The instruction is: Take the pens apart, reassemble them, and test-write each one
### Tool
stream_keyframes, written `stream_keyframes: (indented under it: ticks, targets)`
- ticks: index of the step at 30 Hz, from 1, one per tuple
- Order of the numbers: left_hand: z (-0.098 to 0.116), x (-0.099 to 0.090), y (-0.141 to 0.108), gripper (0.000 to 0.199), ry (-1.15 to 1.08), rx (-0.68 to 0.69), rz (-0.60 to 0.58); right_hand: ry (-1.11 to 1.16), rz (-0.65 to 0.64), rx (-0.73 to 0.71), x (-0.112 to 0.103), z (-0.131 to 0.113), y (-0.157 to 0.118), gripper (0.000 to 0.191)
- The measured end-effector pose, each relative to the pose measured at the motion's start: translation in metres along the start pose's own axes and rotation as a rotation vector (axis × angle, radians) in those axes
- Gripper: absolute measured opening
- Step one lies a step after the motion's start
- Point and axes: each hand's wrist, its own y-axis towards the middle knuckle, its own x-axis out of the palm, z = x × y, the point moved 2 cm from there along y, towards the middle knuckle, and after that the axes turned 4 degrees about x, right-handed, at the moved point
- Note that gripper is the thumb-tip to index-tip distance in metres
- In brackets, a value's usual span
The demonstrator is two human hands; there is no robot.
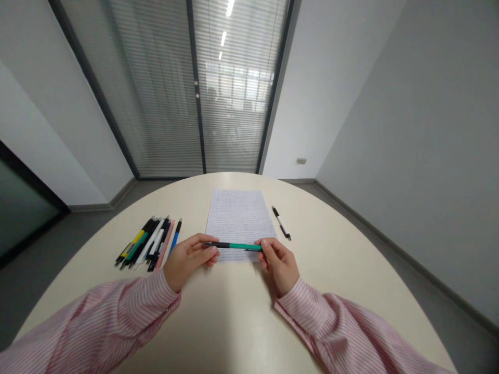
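Note:
A green pen (244, 246) with a black grip is held level between both hands, above the near edge of a sheet of paper (241, 213) covered in lines of writing. At the pen's tip end, my left hand (189, 259) closes fingers and thumb on the black grip. My right hand (279, 262) pinches the other, green end, where the clip shows. Left of my left hand lies a row of several pens (146, 241) in black, yellow, green, white, pink and blue. Beyond my right hand, a black and white pen (281, 223) rests alone beside the paper.
The pens and paper lie on a pale table (234, 327) with a rounded far edge (230, 174). Past it stand a glass partition with blinds (237, 119) and a white wall holding a socket plate (301, 161). A grey wall (429, 156) runs along the right.

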Motion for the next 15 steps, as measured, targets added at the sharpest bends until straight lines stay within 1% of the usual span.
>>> stream_keyframes:
  ticks: [2, 5, 8, 11, 13, 15]
  targets:
    - [-0.001, -0.004, 0.002, 0.036, 0.029, 0.007, 0.033, 0.036, 0.049, 0.019, -0.002, -0.002, 0.002, 0.038]
    - [-0.003, -0.005, 0.004, 0.036, 0.082, 0.028, 0.026, 0.094, 0.104, 0.017, -0.002, -0.006, 0.002, 0.04]
    - [-0.005, -0.005, 0.003, 0.033, 0.145, 0.093, 0.017, 0.169, 0.124, -0.01, -0.003, -0.011, 0.002, 0.039]
    - [-0.007, -0.007, 0.003, 0.028, 0.196, 0.146, 0.032, 0.244, 0.053, 0.018, -0.002, -0.012, 0.001, 0.037]
    - [-0.007, -0.008, 0.002, 0.026, 0.23, 0.18, 0.029, 0.251, -0.025, 0.073, 0.001, -0.012, 0.0, 0.036]
    - [-0.007, -0.01, 0.002, 0.025, 0.292, 0.224, 0.008, 0.23, -0.074, 0.126, 0.003, -0.011, -0.001, 0.035]
